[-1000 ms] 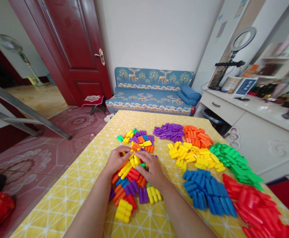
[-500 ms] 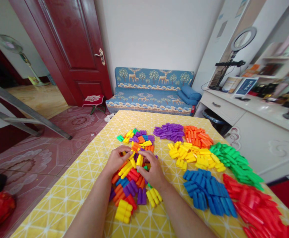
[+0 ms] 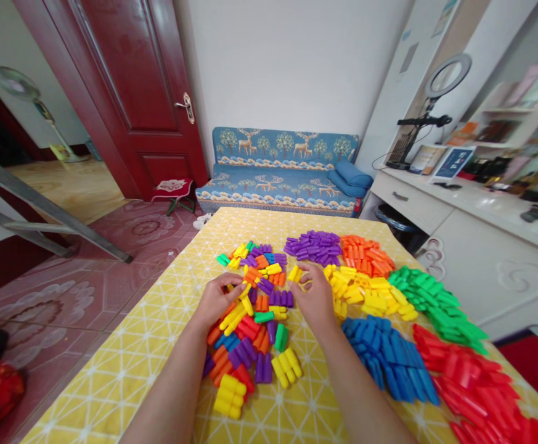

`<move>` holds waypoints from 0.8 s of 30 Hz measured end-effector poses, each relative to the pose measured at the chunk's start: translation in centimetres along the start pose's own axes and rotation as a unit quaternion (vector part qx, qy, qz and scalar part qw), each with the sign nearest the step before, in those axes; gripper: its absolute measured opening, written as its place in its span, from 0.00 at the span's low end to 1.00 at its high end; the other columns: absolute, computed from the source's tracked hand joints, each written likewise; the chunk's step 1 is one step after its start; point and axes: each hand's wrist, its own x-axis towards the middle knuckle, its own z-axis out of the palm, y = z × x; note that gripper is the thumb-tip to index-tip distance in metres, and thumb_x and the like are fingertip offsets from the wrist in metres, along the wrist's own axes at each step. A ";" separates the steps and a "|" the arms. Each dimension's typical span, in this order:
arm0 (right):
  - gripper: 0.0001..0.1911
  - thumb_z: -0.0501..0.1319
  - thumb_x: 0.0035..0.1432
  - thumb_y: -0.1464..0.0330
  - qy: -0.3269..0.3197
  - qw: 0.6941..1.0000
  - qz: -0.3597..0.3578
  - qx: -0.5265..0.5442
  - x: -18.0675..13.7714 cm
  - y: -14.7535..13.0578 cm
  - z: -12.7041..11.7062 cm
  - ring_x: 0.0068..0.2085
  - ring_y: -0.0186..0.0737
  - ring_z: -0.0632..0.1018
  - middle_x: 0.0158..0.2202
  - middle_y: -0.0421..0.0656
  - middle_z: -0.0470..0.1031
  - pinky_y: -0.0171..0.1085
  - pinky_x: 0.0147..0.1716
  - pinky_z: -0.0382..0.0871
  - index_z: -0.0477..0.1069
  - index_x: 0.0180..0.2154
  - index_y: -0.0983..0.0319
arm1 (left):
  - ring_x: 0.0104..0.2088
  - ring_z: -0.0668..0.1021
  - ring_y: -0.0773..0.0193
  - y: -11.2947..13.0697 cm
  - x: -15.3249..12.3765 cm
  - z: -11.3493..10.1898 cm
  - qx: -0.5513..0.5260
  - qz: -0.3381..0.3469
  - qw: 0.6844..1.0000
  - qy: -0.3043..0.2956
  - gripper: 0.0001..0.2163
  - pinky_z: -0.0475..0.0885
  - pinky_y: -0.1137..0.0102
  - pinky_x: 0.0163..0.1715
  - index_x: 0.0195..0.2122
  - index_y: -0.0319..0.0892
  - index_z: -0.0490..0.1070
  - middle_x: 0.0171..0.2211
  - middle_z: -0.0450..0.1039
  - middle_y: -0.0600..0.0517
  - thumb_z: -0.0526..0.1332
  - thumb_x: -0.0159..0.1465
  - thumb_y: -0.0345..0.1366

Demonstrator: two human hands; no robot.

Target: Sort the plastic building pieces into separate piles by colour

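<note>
My left hand is over the left edge of a mixed pile of bullet-shaped plastic toy blocks. Its thumb and fingers are closed on a yellow block. Away to the right, my right hand pinches another yellow block between thumb and fingertips. This hand is near the left end of the heap of yellow blocks. Purple, orange, red, blue, green and yellow pieces mingle in the mixed pile. Two yellow clusters lie at its near side.
Single-colour heaps spread over the table's right half: purple, orange, green, blue and red. A yellow patterned cloth covers the table. Beyond stands a blue sofa, with a white dresser on the right.
My right hand has moved right and slightly away from me with a yellow block, out of the mixed pile, uncovering green and purple pieces. My left hand has stayed put.
</note>
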 end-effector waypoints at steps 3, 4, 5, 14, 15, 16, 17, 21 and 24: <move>0.20 0.59 0.48 0.72 0.052 0.989 -0.023 -0.140 1.4 1.0 -2.6 0.38 0.42 0.73 0.42 0.45 0.72 0.41 0.40 0.68 0.70 0.46 0.61 | 0.40 0.78 0.58 0.1 0.0 0.0 -0.004 0.000 1.000 0.003 0.10 0.71 0.64 0.46 0.32 0.42 0.77 0.38 0.78 0.48 0.64 0.57 0.43; 0.20 0.58 0.49 0.73 0.063 0.982 -0.024 -0.176 1.7 1.3 -3.3 0.40 0.44 0.73 0.43 0.46 0.72 0.42 0.42 0.68 0.70 0.46 0.61 | 0.40 0.78 0.58 0.1 0.0 0.0 -0.005 0.001 1.000 0.004 0.09 0.71 0.64 0.45 0.32 0.42 0.77 0.37 0.78 0.48 0.64 0.57 0.43; 0.20 0.58 0.48 0.73 0.069 0.976 -0.023 -0.207 1.9 1.6 -3.9 0.42 0.45 0.72 0.44 0.47 0.72 0.43 0.43 0.67 0.71 0.46 0.61 | 0.39 0.78 0.58 0.1 0.0 0.0 -0.005 0.002 1.000 0.006 0.09 0.72 0.64 0.45 0.31 0.42 0.77 0.37 0.79 0.48 0.64 0.57 0.43; 0.19 0.56 0.48 0.77 0.050 0.943 0.008 -0.328 1.5 3.8 -4.2 0.43 0.50 0.72 0.42 0.52 0.73 0.45 0.42 0.65 0.75 0.43 0.60 | 0.39 0.79 0.58 0.2 0.0 0.0 -0.001 -0.002 1.000 0.008 0.10 0.72 0.64 0.44 0.31 0.42 0.77 0.36 0.79 0.48 0.64 0.56 0.43; 0.20 0.56 0.48 0.77 0.047 0.942 0.008 -0.331 1.5 3.8 -4.2 0.42 0.51 0.72 0.42 0.52 0.73 0.46 0.41 0.66 0.75 0.43 0.60 | 0.39 0.78 0.58 0.2 0.0 0.0 -0.002 -0.002 1.000 0.007 0.10 0.72 0.64 0.45 0.31 0.42 0.77 0.36 0.79 0.48 0.64 0.56 0.43; 0.20 0.56 0.49 0.77 0.044 0.942 0.010 -0.332 1.5 3.8 -4.2 0.43 0.51 0.72 0.43 0.53 0.72 0.47 0.41 0.66 0.75 0.43 0.61 | 0.40 0.78 0.58 0.2 0.0 0.0 -0.002 -0.002 1.000 0.006 0.10 0.71 0.64 0.45 0.31 0.42 0.77 0.37 0.79 0.48 0.64 0.56 0.44; 0.20 0.56 0.49 0.77 0.041 0.943 0.014 -0.330 1.5 3.7 -4.2 0.43 0.52 0.72 0.44 0.53 0.72 0.47 0.42 0.66 0.75 0.44 0.61 | 0.40 0.78 0.58 0.2 0.0 0.0 -0.003 -0.001 1.000 0.005 0.10 0.71 0.64 0.45 0.31 0.42 0.77 0.37 0.79 0.48 0.64 0.57 0.44; 0.20 0.58 0.49 0.76 0.057 0.959 0.004 -0.277 1.5 2.3 -3.9 0.46 0.53 0.70 0.46 0.53 0.70 0.48 0.46 0.65 0.75 0.45 0.61 | 0.40 0.78 0.58 0.2 0.0 0.0 -0.008 -0.001 1.000 0.004 0.10 0.71 0.63 0.46 0.31 0.42 0.77 0.37 0.78 0.47 0.64 0.57 0.43; 0.18 0.57 0.50 0.75 0.053 0.983 -0.051 -0.166 1.0 0.4 -2.4 0.48 0.49 0.70 0.46 0.49 0.69 0.48 0.51 0.64 0.73 0.44 0.60 | 0.41 0.78 0.58 0.1 0.0 0.0 -0.018 -0.001 1.000 0.004 0.10 0.71 0.63 0.47 0.31 0.42 0.78 0.37 0.79 0.47 0.64 0.57 0.44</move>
